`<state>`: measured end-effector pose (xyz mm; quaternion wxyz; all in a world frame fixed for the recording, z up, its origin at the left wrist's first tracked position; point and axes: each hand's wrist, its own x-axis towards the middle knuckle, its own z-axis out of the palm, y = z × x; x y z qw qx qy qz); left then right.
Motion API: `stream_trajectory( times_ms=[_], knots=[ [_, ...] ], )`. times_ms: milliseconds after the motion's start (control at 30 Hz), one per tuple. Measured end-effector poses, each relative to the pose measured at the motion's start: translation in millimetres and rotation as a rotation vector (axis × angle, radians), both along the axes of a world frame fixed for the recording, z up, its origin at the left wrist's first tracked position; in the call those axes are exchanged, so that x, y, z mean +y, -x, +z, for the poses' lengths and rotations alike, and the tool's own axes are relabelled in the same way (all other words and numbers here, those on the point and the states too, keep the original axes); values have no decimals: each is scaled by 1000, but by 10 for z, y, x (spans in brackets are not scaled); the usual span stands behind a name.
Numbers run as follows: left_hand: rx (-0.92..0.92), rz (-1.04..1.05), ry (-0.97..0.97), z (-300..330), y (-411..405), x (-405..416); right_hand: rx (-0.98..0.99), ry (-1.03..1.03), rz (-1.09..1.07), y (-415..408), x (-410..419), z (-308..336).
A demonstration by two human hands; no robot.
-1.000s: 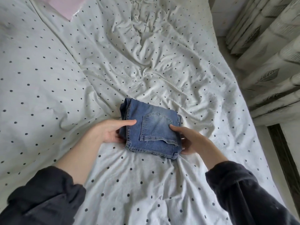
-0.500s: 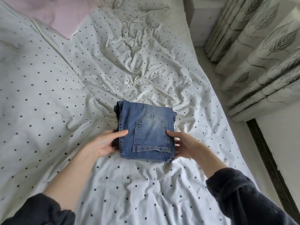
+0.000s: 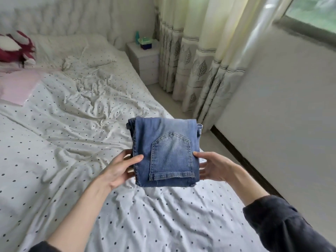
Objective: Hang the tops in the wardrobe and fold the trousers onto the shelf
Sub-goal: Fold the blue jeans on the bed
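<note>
**Jeans folded and in hand, shelf not yet reached**

The jeans (image 3: 166, 151) are folded into a compact square, back pocket up, and are held clear of the bed (image 3: 76, 124), above its near edge. The left hand (image 3: 119, 170) grips the left side, thumb on top and fingers underneath; the right hand (image 3: 211, 168) grips the right side the same way. So the folding of this pair looks done, and what is left for it is the carry to the shelf. Neither wardrobe nor shelf is in view, so how full they are cannot be told. No tops or other trousers show on the bed, only a pink cloth (image 3: 16, 86) and a plush toy (image 3: 14, 48) near the head, which suggests the task is nearly done.
</note>
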<state>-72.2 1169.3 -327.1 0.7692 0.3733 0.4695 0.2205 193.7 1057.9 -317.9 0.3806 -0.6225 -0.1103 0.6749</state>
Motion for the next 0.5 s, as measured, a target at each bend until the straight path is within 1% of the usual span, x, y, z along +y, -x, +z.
stream_trajectory(
  times_ms=[233,367,433,500],
  knots=[
    [-137,-398,-123,619,-957,-799,-72,-119,-394,-292,-1787,725],
    [-230,-616,-173,993,-1549,-1580,-169,-177,-628,-263,-2954,1203],
    [-293,-724,-161,1179,-1792,-2082,-222,-214,-768,-165,-3618,1414],
    [-346,-816,-153,1322,-1901,-2473,-243,-231,-869,-11,-4094,1566]
  ],
)
